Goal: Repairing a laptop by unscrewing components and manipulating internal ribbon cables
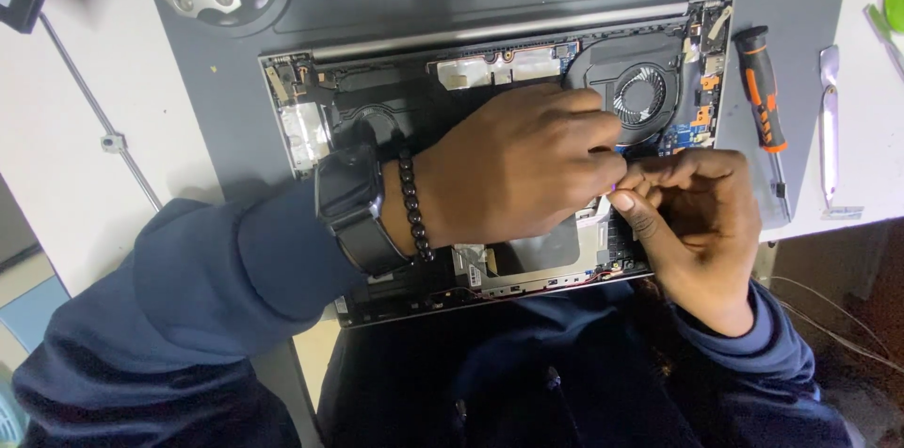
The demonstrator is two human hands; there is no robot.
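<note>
Head view, looking down on an opened laptop (377,109) lying bottom-up on a grey mat (226,156) on the desk (66,156), its long axis running left to right across the frame. We see both of our hands meeting over the right-hand part of the chassis, just below the cooling fan (642,95). The left hand (513,165) reaches in from the left, forearm crossing the laptop's middle, knuckles up, fingers curled down toward the board; a watch (350,203) and a beaded bracelet (411,203) sit at the wrist. The right hand (692,217) comes up from the near edge, fingers bunched in a close pinch beside the left fingertips, the two hands touching. Each grip is nearly shut, but we cannot tell what, if anything, either one holds: the contact point is hidden. An orange-and-black screwdriver (761,90) lies to the right of the laptop, apart from the hands, and nearer the right one.
</note>
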